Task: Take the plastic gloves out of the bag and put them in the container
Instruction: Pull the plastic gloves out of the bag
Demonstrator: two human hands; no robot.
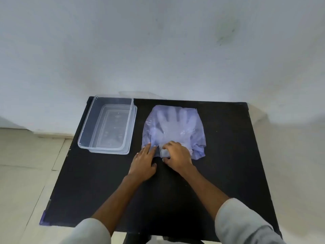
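Note:
A thin bluish plastic bag [193, 138] lies flat on the black table [175, 191], right of centre. Through it I see the pale plastic gloves [171, 124], fingers pointing away from me. My left hand [144, 163] rests flat with its fingertips pressing the bag's near left edge. My right hand [176, 154] is curled at the bag's near opening, pinching a whitish edge of plastic; whether that is bag or glove cuff I cannot tell. The clear rectangular container [84, 131] stands open at the table's far left, nothing in it.
The table's far edge meets a pale wall [158, 50]. Beige floor tiles [22, 173] lie to the left, below the table's left edge. Bare black tabletop stretches between my forearms and to the right of the bag.

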